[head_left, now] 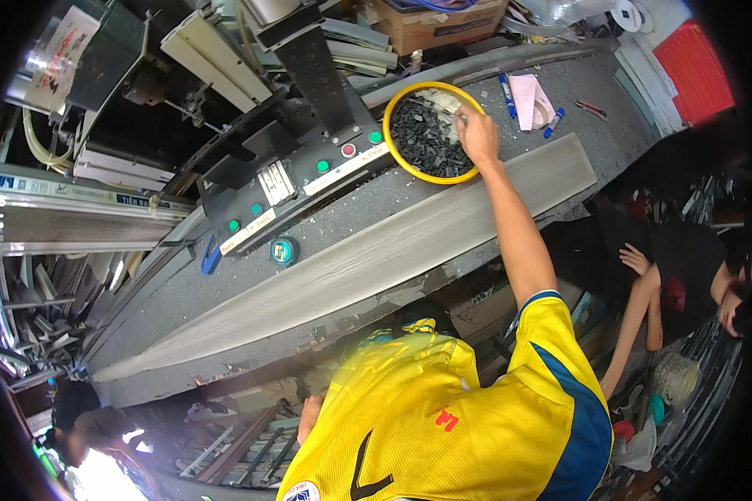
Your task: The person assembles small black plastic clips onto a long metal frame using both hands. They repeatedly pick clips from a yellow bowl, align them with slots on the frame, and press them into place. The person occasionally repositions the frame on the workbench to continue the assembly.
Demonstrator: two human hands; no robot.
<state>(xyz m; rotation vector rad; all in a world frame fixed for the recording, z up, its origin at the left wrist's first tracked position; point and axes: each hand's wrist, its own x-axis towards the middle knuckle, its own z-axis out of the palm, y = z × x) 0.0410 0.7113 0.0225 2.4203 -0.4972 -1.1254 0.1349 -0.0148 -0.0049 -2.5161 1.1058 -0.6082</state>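
Note:
My right hand (479, 138) reaches over the right rim of a round yellow basin (402, 159). Its fingers are closed together above the contents, and what they pinch, if anything, is too small to make out. Small black pieces (422, 138) fill most of the basin, with pale ones (444, 117) by my fingertips. My left hand (309, 417) hangs low beside my yellow shirt, below the bench edge, its fingers mostly hidden. A long strip of grey mesh (351, 259) lies along the bench, passing just below the basin.
A machine with green buttons (322, 166) stands behind the mesh. A round teal-topped container (284, 250) and a blue clip-like tool (210, 255) lie nearby. Right of the basin are blue markers (553, 123), pink paper (526, 96) and a tape roll. Other people are at the right and lower left.

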